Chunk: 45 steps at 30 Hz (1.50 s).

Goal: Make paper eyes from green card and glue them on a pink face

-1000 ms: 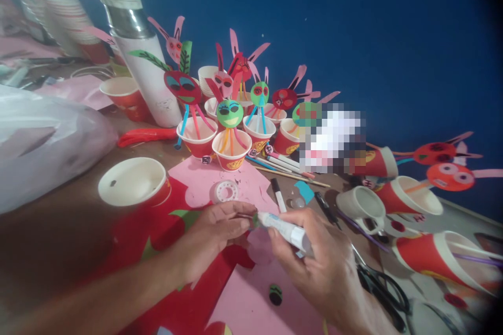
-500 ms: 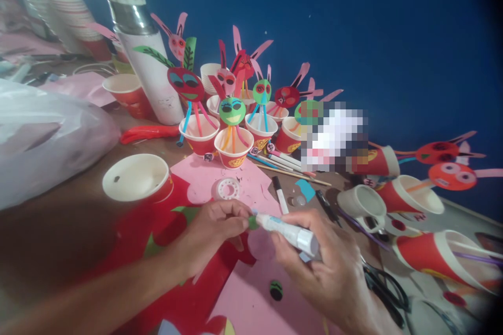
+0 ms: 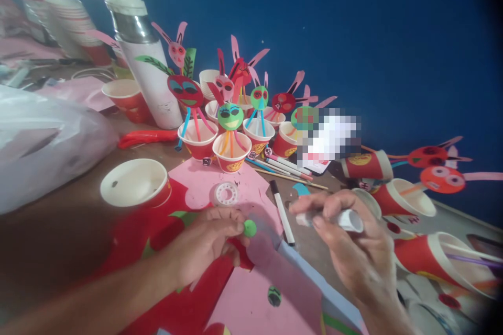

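We pinch a green paper disc (image 3: 250, 228) in our left hand (image 3: 212, 238) and grip a glue stick (image 3: 349, 221) in our right hand (image 3: 356, 246), a marker (image 3: 282, 215) between, paper-cup puppets (image 3: 230, 117) beyond.

A bright-green round paper disc (image 3: 250, 228) shows at the left fingertips (image 3: 234, 224), a white cylindrical plastic tube (image 3: 351, 221) among the right fingers (image 3: 348, 200). Lower, between both, an oval paper cut-out (image 3: 274, 297) mixes black and green on pink rectangular paper (image 3: 239, 301).
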### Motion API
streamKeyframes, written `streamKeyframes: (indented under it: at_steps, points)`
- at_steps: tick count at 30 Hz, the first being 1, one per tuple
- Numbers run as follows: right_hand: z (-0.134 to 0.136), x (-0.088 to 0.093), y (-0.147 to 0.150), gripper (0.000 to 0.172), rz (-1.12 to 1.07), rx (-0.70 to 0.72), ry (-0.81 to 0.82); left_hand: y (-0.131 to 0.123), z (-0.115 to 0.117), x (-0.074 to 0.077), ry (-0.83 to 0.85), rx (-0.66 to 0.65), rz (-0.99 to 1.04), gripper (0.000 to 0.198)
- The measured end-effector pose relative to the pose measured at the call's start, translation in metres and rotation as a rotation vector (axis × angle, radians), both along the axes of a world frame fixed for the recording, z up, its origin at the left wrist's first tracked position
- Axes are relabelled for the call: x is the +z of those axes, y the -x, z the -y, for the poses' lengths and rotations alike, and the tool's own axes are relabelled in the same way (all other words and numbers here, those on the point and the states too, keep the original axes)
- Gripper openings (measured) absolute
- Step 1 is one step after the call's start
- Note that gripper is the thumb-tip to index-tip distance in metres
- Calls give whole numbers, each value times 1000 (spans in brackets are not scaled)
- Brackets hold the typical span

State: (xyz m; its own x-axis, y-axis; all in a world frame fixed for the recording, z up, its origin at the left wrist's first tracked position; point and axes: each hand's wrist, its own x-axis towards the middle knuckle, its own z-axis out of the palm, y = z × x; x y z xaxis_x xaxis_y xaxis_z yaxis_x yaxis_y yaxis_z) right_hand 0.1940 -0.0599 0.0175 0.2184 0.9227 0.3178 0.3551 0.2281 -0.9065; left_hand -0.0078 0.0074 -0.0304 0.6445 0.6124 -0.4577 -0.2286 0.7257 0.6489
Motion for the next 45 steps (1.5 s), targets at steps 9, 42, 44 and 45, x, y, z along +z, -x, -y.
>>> streamKeyframes:
  at_steps: [9,42,44,45]
  points:
    - [-4,-8,2,28,836,373,-240,0,-1,2,67,-36,31,14]
    - [-16,-10,1,10,276,183,724,14,15,13,-1234,-296,-413,15]
    - [-18,-15,1,10,256,196,750,12,25,12,-1501,-384,-395,16]
    - [-18,-17,0,10,262,199,762,11,29,11,-1597,-423,-415,16]
